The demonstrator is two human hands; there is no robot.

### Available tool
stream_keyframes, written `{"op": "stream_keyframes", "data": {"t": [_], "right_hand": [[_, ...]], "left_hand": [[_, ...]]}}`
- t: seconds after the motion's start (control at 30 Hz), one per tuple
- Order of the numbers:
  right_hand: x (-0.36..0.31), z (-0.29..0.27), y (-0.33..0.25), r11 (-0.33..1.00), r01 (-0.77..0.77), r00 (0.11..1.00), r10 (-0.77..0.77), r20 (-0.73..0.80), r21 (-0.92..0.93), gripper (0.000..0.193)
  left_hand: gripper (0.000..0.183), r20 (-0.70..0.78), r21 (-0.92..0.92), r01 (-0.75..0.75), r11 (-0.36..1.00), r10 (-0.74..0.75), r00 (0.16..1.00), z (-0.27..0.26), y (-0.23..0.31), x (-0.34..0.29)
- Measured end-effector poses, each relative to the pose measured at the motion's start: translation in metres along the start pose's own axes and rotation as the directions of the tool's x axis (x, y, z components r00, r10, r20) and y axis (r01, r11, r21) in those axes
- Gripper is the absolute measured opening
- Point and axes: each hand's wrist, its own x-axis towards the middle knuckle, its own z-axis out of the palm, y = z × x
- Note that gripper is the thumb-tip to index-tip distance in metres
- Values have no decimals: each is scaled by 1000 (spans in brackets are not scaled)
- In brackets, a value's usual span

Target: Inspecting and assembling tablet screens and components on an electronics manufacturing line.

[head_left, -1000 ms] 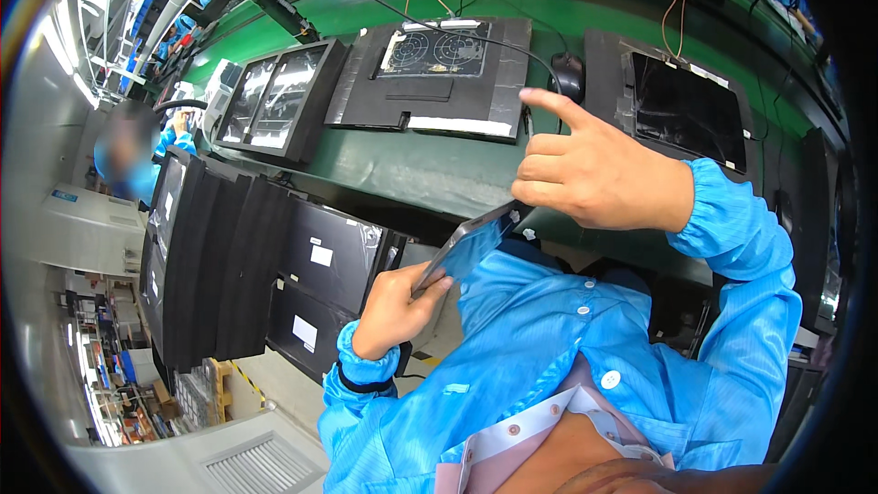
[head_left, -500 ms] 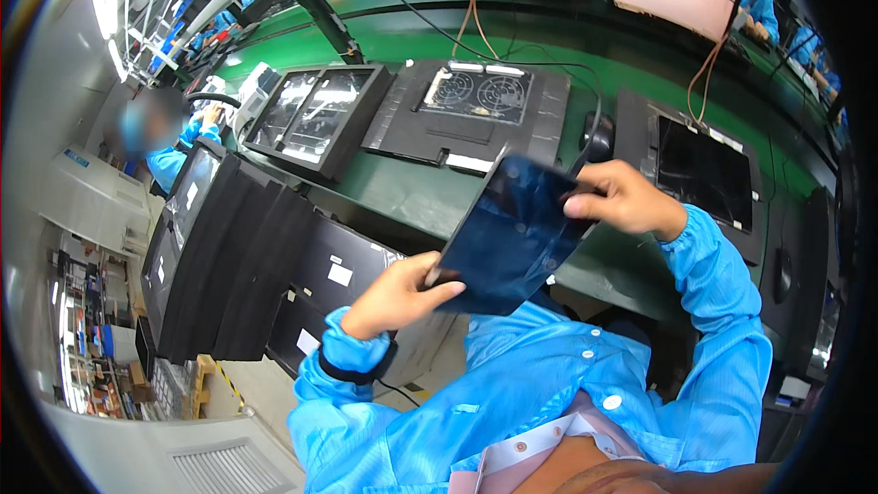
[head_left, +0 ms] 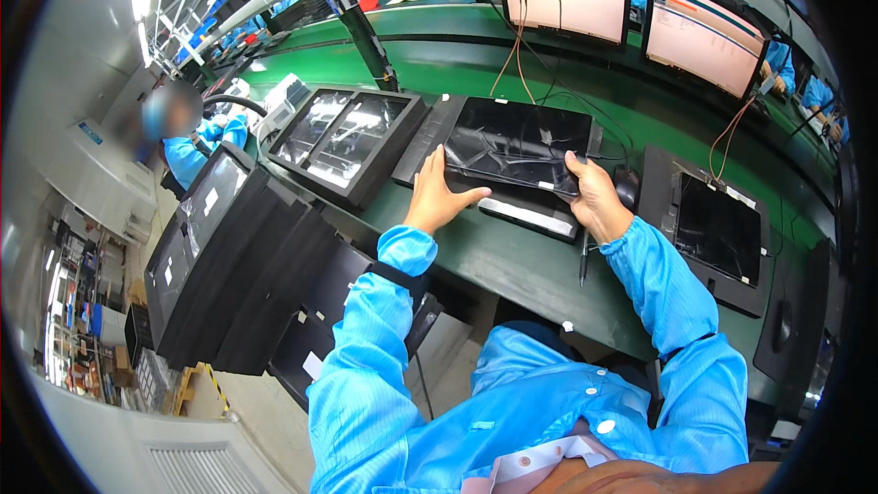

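Note:
A dark, glossy tablet-like panel (head_left: 512,142) with creased clear film on top lies level over a black fixture board (head_left: 422,144). My right hand (head_left: 599,199) grips its right end, thumb on top near the corner. At the left end, my left hand (head_left: 439,197) has its fingers stretched along the edge and its thumb spread out below the front edge. Whether the panel rests fully on the board cannot be seen. A pale strip (head_left: 528,217) shows on the board's front part, just below the panel.
A black tray (head_left: 338,185) with two film-covered panels stands left, beside stacked black trays (head_left: 215,256). At right is another fixture with a dark panel (head_left: 720,229). A pen (head_left: 583,261), a mouse (head_left: 782,325), cables and two monitors (head_left: 704,32) surround the green bench; a co-worker (head_left: 187,160) sits far left.
The panel went from tilted in front of my body to level over the fixture board. Both hands moved forward with it, and my left hand's fingers straightened along its edge.

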Motion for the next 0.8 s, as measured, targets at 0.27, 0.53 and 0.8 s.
{"op": "stream_keyframes", "data": {"t": [0.27,0.53,0.8], "right_hand": [[12,-6,2,980,-136,981,113,-158,-144,27],[8,-28,-40,174,-39,999,21,-36,-984,60],[-48,-19,-44,-391,294,921,-129,368,-872,42]], "left_hand": [[109,30,155,63,986,-68,997,19,-10,18],[75,-317,141,-47,989,90,944,34,-21,18],[71,-205,-114,-7,993,-17,979,3,-9,-8]]}}
